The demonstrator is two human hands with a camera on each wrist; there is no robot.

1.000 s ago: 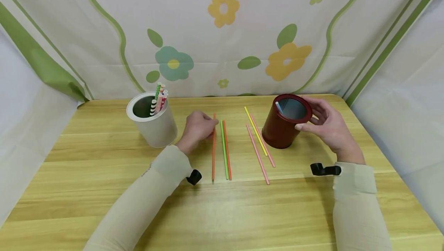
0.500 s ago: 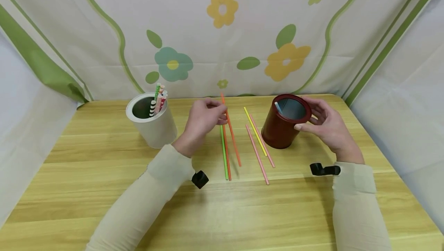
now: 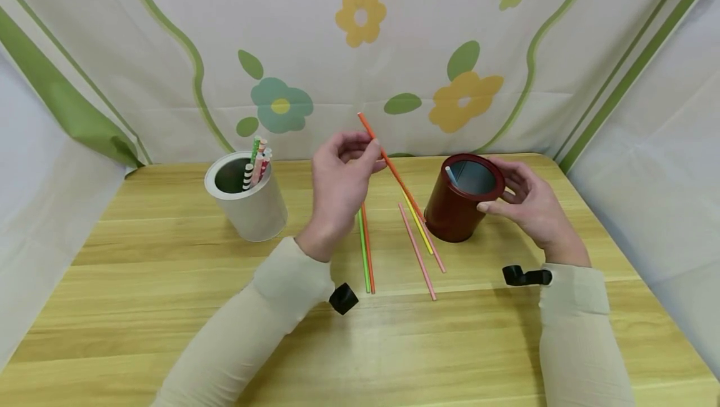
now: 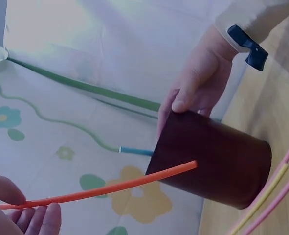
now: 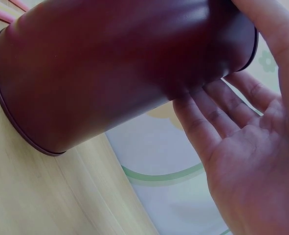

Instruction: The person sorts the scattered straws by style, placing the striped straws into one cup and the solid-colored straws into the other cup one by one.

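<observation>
Between thumb and fingers, my left hand (image 3: 340,179) pinches an orange drinking straw (image 3: 396,174) near its upper end. The straw slants down to the right in the head view, its lower end in front of the dark red can (image 3: 450,216). My right hand (image 3: 537,207) holds that can from the right, thumb at the near side and fingers behind; the right wrist view shows the fingers (image 5: 198,125) against its wall. A light blue straw (image 3: 451,174) stands inside the can, its tip above the rim in the left wrist view.
On the wooden table (image 3: 394,357) lie a green straw (image 3: 364,257), another orange straw (image 3: 369,257), a yellow straw (image 3: 425,241) and two pink straws (image 3: 417,251). A white can (image 3: 255,210) with several patterned straws (image 3: 259,168) stands left. A flowered curtain (image 3: 315,32) hangs behind.
My left hand has lifted the orange straw off the table and carried it up and right, its lower end swinging toward the red can. My right hand and the can stay put.
</observation>
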